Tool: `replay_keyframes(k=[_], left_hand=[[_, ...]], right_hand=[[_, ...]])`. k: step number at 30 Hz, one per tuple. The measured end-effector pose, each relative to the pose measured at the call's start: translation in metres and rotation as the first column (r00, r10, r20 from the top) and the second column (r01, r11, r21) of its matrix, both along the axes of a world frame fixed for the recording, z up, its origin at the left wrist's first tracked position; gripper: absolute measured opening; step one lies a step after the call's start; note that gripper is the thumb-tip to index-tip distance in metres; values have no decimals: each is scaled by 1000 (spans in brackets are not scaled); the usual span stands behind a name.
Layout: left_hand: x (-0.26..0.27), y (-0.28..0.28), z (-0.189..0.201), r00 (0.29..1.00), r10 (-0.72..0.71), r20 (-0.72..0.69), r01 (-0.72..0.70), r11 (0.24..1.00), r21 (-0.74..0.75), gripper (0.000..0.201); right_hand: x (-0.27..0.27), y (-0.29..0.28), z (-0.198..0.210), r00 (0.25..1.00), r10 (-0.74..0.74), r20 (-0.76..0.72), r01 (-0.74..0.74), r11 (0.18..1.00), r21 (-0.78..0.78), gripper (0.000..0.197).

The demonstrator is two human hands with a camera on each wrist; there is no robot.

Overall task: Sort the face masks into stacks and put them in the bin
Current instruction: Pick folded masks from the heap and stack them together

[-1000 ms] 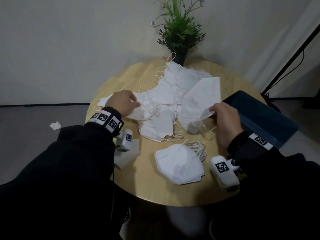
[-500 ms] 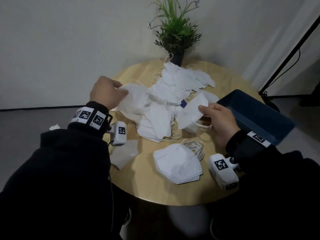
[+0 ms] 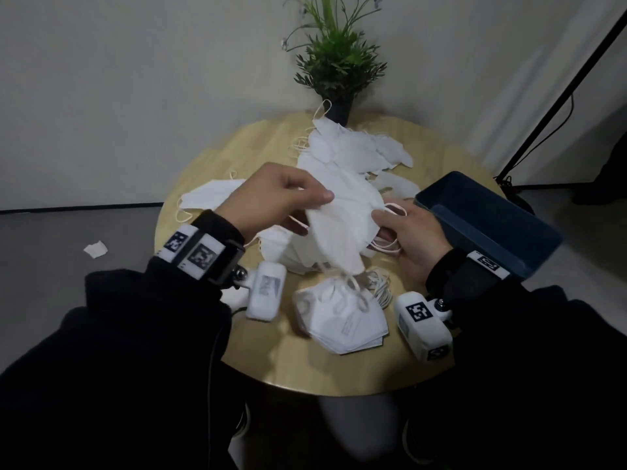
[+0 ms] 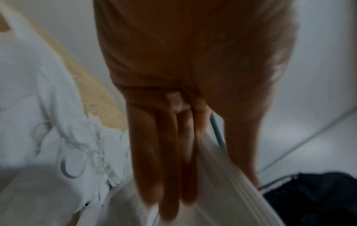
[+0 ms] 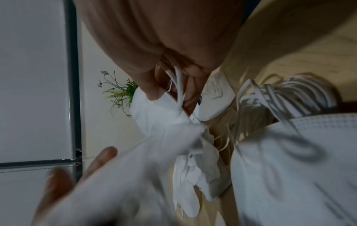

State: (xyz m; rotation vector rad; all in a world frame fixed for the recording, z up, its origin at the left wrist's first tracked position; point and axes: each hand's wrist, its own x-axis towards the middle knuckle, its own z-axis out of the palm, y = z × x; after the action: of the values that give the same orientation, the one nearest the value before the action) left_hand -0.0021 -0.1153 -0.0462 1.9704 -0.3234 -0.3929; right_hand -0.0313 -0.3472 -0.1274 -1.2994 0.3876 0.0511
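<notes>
Left hand (image 3: 271, 201): fingers pinch the mask (image 3: 339, 228) at its top edge.
Right hand (image 3: 407, 235): fingers pinch its ear loops.
Stack (image 3: 339, 317): on the table (image 3: 217, 157) beneath the fingers.
Bin (image 3: 488, 225): just right of them.

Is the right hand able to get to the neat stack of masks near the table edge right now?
Probably yes. The stack of masks lies uncovered just below the right hand, with nothing between them. But that hand is busy pinching the held mask, shared with the left hand.
</notes>
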Motion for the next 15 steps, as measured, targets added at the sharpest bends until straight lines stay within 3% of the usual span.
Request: replay_keyframes(k=[2,4,6,7,9,11,13,15], left_hand=[[0,9,4,980,-141,-143,134,989,-56,27],[3,15,2,983,-166,-85,160,985,-64,26],[10,17,-2,997,-71,41,72,997,-30,15],[13,16,-4,995,-51,84,52,999,-9,19],[16,15,-10,989,-70,132,63,996,59,27],[17,13,-15,980,-79,185,53,988,142,16],[18,15,-19,978,-110,178,75,979,189,14],[18,19,-19,979,-176,107,156,973,167,15]], right_hand=[[-1,-3,-1,999,37,4,-37,999,-17,10],[-3,-4,0,997,72,10,-72,997,25,20],[-5,-2,3,995,95,17,-95,994,43,26],[-5,-2,4,994,110,10,-111,993,35,29],[-4,0,4,981,192,3,-192,980,47,31],[-6,3,4,955,295,11,-295,953,71,33],[-8,5,4,924,381,19,-381,922,68,39],[-9,9,3,914,405,15,-405,911,80,31]])
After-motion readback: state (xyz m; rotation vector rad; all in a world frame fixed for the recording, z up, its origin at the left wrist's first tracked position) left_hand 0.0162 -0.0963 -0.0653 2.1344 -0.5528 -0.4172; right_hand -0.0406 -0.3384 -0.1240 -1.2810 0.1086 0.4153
